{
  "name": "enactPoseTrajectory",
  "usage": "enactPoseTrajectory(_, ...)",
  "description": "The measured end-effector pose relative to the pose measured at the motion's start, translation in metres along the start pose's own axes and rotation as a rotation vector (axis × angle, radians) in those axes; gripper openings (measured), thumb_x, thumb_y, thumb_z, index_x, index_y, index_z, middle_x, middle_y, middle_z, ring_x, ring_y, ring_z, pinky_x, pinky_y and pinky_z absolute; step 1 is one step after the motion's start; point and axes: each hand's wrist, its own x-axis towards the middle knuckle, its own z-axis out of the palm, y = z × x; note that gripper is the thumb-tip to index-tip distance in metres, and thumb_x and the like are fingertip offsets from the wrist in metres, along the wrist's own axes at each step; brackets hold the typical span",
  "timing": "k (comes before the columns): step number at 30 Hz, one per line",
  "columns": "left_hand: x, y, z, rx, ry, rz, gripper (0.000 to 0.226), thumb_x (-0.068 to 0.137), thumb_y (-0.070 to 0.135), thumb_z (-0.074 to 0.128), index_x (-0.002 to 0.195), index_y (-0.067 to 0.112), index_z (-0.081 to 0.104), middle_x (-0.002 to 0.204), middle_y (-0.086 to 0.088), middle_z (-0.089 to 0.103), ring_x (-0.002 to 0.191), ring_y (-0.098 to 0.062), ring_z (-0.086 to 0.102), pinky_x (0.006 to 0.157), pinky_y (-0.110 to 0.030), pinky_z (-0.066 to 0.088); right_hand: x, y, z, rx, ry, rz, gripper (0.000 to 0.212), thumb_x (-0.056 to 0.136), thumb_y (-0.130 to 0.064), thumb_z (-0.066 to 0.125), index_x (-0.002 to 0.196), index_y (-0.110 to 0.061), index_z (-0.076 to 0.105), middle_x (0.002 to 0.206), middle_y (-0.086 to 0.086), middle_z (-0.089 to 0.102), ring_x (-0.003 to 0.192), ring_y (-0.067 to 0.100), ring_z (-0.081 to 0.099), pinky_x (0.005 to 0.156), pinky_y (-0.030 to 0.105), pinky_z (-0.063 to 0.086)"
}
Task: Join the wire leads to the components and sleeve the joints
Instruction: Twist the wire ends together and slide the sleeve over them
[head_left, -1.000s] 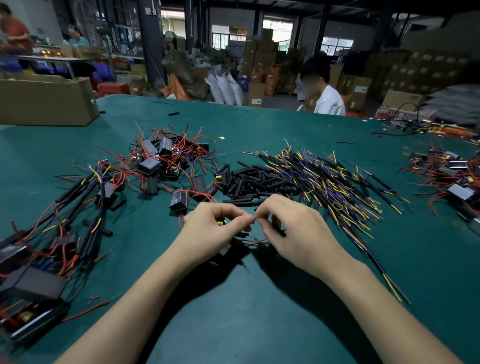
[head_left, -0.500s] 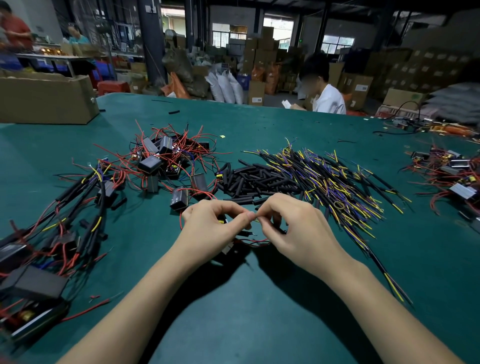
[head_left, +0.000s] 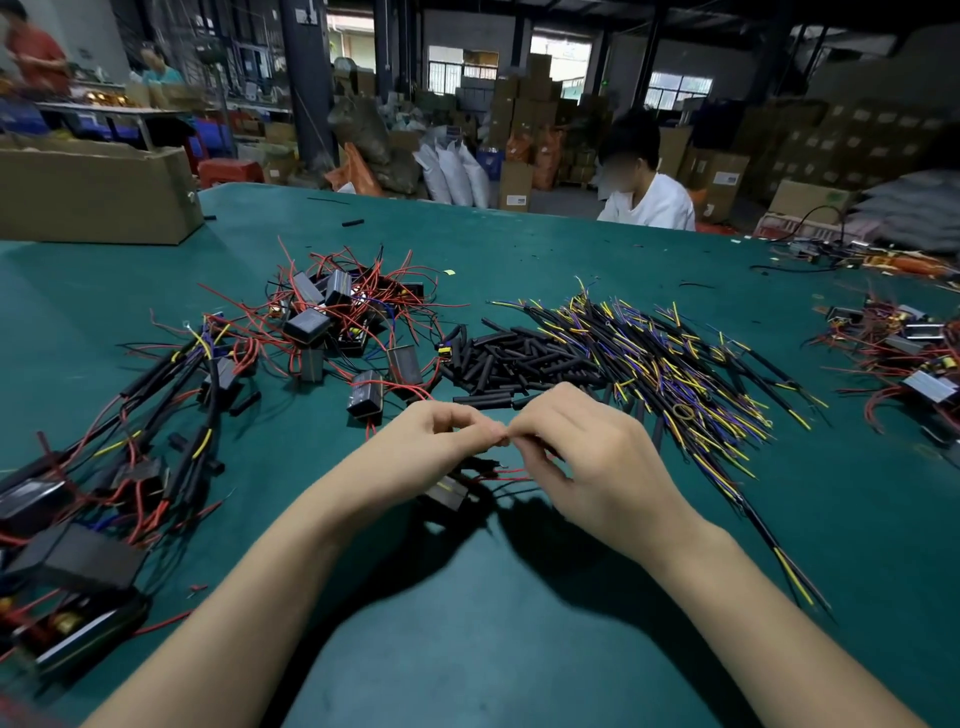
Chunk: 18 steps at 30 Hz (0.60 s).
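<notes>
My left hand (head_left: 426, 447) and my right hand (head_left: 582, 452) meet fingertip to fingertip above the green table (head_left: 519, 649), pinching thin wire ends between them. Under them lies a small black component (head_left: 449, 491) with red leads (head_left: 506, 472) running toward my right hand. Behind my hands sits a pile of black sleeve tubes (head_left: 514, 358). To its right spreads a heap of black cables with yellow and purple leads (head_left: 665, 358). A pile of black components with red wires (head_left: 337, 322) lies at the back left. What exactly is pinched is hidden by my fingers.
Joined assemblies with sleeved wires (head_left: 104, 467) fill the left edge. More components with red wires (head_left: 904, 353) lie at the far right. A cardboard box (head_left: 93, 192) stands at the back left. A person in white (head_left: 649, 197) sits across the table.
My hands stay in the same place; the fingertips have shifted slightly against each other while working the wire ends.
</notes>
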Motion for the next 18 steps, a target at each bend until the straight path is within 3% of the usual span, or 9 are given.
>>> enactPoseTrajectory(2,0.001,-0.002,0.005,0.114,0.107,0.024,0.035,0.070,0.061,0.059,0.080,0.029,0.070,0.086,-0.010,0.068,0.083,-0.017,0.058,0.105,-0.049,0.038,-0.003,0.002,0.001,0.133,-0.007,0.165,0.006,0.088,-0.004,0.058,0.087,-0.006,0.064,0.081,0.000,0.059,0.073,0.020,0.055,0.062,0.040,0.049)
enactPoseTrajectory(3,0.000,-0.002,0.009,0.133,0.159,0.049,0.033,0.069,0.062,0.058,0.079,0.033,0.068,0.087,-0.003,0.070,0.088,-0.017,0.061,0.107,-0.052,0.034,-0.005,0.004,0.001,0.175,-0.013,0.230,0.005,0.088,-0.006,0.059,0.088,-0.009,0.063,0.081,-0.003,0.057,0.073,0.017,0.054,0.063,0.040,0.048)
enactPoseTrajectory(5,0.000,-0.001,0.016,0.138,0.234,0.102,0.020,0.072,0.055,0.062,0.079,0.037,0.066,0.086,0.018,0.069,0.096,-0.002,0.062,0.109,-0.052,0.030,-0.006,0.006,0.002,0.233,-0.019,0.313,0.006,0.088,-0.008,0.059,0.087,-0.014,0.061,0.080,-0.007,0.055,0.072,0.014,0.054,0.064,0.038,0.047)
enactPoseTrajectory(8,-0.001,-0.004,0.023,0.324,0.373,0.214,0.011,0.079,0.042,0.072,0.078,0.039,0.061,0.086,0.027,0.065,0.096,0.016,0.052,0.113,-0.045,0.012,-0.004,0.006,0.003,0.304,-0.011,0.396,0.008,0.087,-0.008,0.061,0.083,-0.015,0.063,0.077,-0.006,0.058,0.072,0.011,0.055,0.066,0.030,0.046)
enactPoseTrajectory(11,-0.003,-0.006,0.025,0.562,0.469,0.376,0.014,0.081,0.035,0.072,0.076,0.038,0.059,0.084,0.022,0.061,0.103,0.006,0.049,0.109,-0.037,0.002,-0.002,0.002,0.003,0.416,-0.003,0.485,0.010,0.086,-0.007,0.062,0.079,-0.014,0.066,0.072,-0.007,0.061,0.067,0.009,0.055,0.062,0.022,0.043)
enactPoseTrajectory(18,-0.006,0.000,0.023,0.764,0.534,0.522,0.007,0.078,0.036,0.067,0.080,0.028,0.067,0.084,0.015,0.060,0.101,-0.011,0.056,0.105,-0.046,0.009,0.000,0.003,0.003,0.562,-0.020,0.662,0.012,0.087,-0.006,0.064,0.079,-0.014,0.068,0.070,-0.005,0.065,0.066,0.004,0.056,0.062,0.018,0.042)
